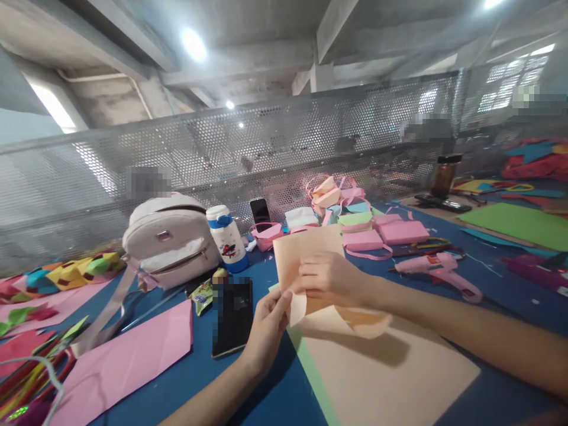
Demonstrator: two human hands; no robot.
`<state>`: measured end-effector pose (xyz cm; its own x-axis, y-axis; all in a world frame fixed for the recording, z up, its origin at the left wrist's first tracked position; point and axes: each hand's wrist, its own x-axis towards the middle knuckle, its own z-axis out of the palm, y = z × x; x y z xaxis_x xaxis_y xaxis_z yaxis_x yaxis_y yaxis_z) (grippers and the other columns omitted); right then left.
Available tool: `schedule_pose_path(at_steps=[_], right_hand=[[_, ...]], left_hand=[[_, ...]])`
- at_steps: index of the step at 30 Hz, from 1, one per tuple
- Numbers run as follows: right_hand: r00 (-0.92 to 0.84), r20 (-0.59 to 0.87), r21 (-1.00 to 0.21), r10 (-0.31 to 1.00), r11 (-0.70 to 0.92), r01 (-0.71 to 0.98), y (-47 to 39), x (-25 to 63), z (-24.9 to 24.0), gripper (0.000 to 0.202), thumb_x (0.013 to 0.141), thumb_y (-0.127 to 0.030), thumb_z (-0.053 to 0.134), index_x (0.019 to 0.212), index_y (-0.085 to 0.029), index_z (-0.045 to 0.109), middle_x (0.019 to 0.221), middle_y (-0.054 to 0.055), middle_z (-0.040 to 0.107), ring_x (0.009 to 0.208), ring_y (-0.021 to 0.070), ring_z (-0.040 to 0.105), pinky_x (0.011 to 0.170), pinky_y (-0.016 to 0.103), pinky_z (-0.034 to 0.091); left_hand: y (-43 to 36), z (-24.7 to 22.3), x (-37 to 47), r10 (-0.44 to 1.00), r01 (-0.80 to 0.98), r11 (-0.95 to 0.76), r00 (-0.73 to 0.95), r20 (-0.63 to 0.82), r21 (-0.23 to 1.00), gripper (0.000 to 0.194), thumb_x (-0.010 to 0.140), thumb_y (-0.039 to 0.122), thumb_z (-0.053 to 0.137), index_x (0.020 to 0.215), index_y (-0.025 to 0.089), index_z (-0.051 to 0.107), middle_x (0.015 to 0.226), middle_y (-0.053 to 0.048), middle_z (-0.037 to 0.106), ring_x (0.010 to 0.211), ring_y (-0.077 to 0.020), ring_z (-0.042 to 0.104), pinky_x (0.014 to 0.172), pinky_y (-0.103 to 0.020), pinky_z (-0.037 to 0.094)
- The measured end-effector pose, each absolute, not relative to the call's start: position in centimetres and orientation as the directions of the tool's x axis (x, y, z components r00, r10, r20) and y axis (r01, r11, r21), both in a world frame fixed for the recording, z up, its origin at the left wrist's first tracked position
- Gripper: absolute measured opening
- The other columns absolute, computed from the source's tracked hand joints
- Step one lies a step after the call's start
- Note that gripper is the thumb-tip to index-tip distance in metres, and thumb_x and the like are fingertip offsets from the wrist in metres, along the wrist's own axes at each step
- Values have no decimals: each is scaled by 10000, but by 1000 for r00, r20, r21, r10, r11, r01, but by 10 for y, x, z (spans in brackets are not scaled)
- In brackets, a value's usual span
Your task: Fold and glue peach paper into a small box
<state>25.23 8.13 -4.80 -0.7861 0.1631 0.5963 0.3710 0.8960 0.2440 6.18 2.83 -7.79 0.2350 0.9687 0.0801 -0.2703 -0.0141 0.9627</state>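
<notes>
A folded sheet of peach paper (286,260) is held up above the blue table, its lower flaps curling outward. My left hand (268,322) pinches its lower left edge between thumb and fingers. Across the front of the sheet lies my right hand (331,277), its fingers together and closed on the paper, pointing left. Below both hands, a flat peach sheet (390,373) rests on a green sheet (310,367), and the raised paper casts a shadow on it.
Left are a black phone (233,319), pink paper (137,349), a white backpack (171,242) and a bottle (227,239). Small pink paper bags (364,241) stand behind the hands. A pink glue gun (437,269) lies right, near the right forearm. Metal mesh (266,142) borders the table's back.
</notes>
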Motion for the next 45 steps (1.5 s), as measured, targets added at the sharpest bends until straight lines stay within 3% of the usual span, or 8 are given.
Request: schedule_pose_path(at_steps=[4, 10, 17, 23, 29, 33, 40, 45], right_hand=[[-749, 638, 170, 177, 917, 361, 80, 254, -52, 170, 984, -252, 589, 940, -230, 752, 765, -6, 743, 701, 180, 586, 640, 313, 381], [-746, 643, 79, 172, 954, 288, 82, 257, -45, 278, 1000, -227, 518, 864, -207, 759, 784, 21, 773, 729, 177, 658, 691, 305, 438], [-550, 383, -675, 742, 631, 383, 64, 272, 9, 231, 964, -358, 595, 1078, -172, 669, 884, 53, 778, 824, 190, 716, 724, 281, 486], [-554, 264, -368, 789, 614, 698, 45, 252, 2, 179, 869, -387, 704, 869, -224, 778, 883, 53, 761, 810, 228, 669, 643, 283, 386], [-668, 18, -490, 744, 589, 642, 56, 238, -9, 190, 908, -322, 634, 855, -192, 761, 811, 9, 745, 710, 159, 659, 575, 222, 380], [-758, -158, -372, 632, 673, 639, 72, 240, 7, 157, 793, -180, 744, 948, -174, 767, 942, 18, 781, 831, 164, 709, 643, 195, 443], [-612, 86, -167, 786, 617, 769, 58, 218, -3, 121, 806, -103, 626, 817, -131, 743, 912, 146, 762, 960, 313, 683, 837, 361, 421], [-533, 198, -241, 823, 568, 787, 55, 216, -22, 165, 781, -25, 562, 731, -147, 662, 910, 124, 735, 1022, 282, 633, 898, 370, 364]], left_hand=[[28, -85, 59, 972, -210, -47, 216, 94, 977, 464, 732, 535, 792, 602, 164, 546, 517, 85, 344, 488, -64, 261, 462, -190, 236], [33, -89, 55, 961, -159, -66, 255, 105, 985, 454, 720, 556, 781, 625, 148, 609, 593, 27, 488, 583, -107, 442, 594, -226, 411], [36, -85, 54, 973, -160, -141, 162, 167, 977, 493, 752, 594, 746, 613, 164, 550, 587, 41, 459, 564, -98, 402, 549, -204, 368], [38, -89, 57, 975, -196, -204, 43, 216, 959, 438, 822, 544, 693, 639, 183, 524, 631, 32, 484, 627, -123, 476, 618, -221, 415], [41, -99, 55, 978, -186, -209, -9, 211, 960, 398, 790, 522, 729, 660, 177, 581, 597, 28, 499, 612, -138, 512, 592, -228, 421], [42, -101, 56, 979, -205, -205, -33, 203, 957, 392, 776, 502, 745, 640, 180, 568, 602, 27, 520, 637, -143, 539, 617, -229, 449], [38, -100, 63, 987, -316, -159, -61, 148, 935, 407, 704, 495, 780, 621, 181, 535, 607, 47, 534, 614, -110, 530, 663, -229, 490], [35, -97, 65, 991, -376, -134, -53, 124, 917, 405, 646, 484, 821, 623, 174, 562, 612, 46, 579, 639, -111, 574, 711, -239, 516]])
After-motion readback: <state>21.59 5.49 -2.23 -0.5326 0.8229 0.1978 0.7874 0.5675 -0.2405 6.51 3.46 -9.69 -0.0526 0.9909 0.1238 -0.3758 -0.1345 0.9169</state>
